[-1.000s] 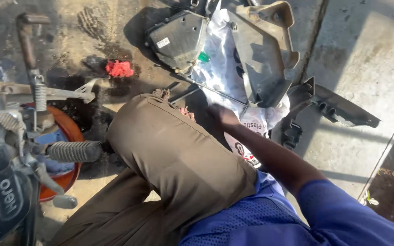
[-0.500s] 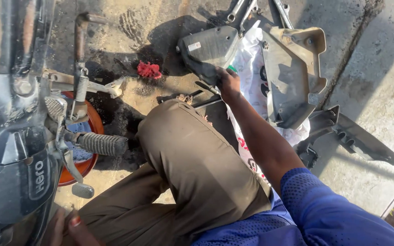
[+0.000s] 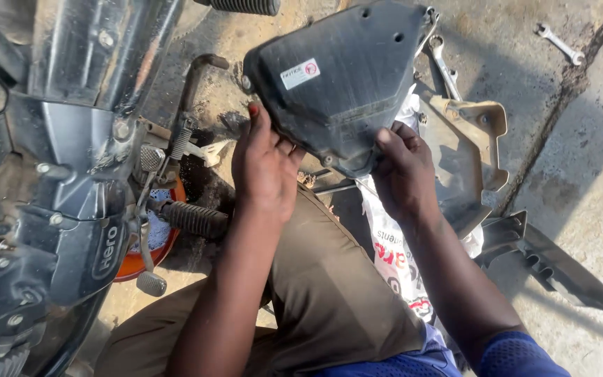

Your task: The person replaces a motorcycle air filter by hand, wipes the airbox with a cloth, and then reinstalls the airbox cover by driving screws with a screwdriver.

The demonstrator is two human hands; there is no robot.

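Note:
Both my hands hold a black plastic motorcycle side cover point(image 3: 343, 77) with a small white sticker, lifted in front of me above my knee. My left hand point(image 3: 265, 164) grips its lower left edge, fingers behind it and thumb up the side. My right hand point(image 3: 403, 171) clasps its lower right corner. Under the cover lies a tan plastic panel point(image 3: 472, 143) on a white printed sack point(image 3: 396, 248).
A motorcycle engine and frame point(image 3: 57, 181) fill the left, with a ribbed footpeg point(image 3: 193, 220) and brake pedal point(image 3: 151, 283) sticking out. A long black trim piece point(image 3: 560, 262) lies at right on the concrete. Spanners lie near the cover point(image 3: 441, 63) and at top right point(image 3: 558, 43).
My right hand reached the black cover on the ground; now both hands have taken it and raised it toward me. My left hand has come into view. My view has shifted closer.

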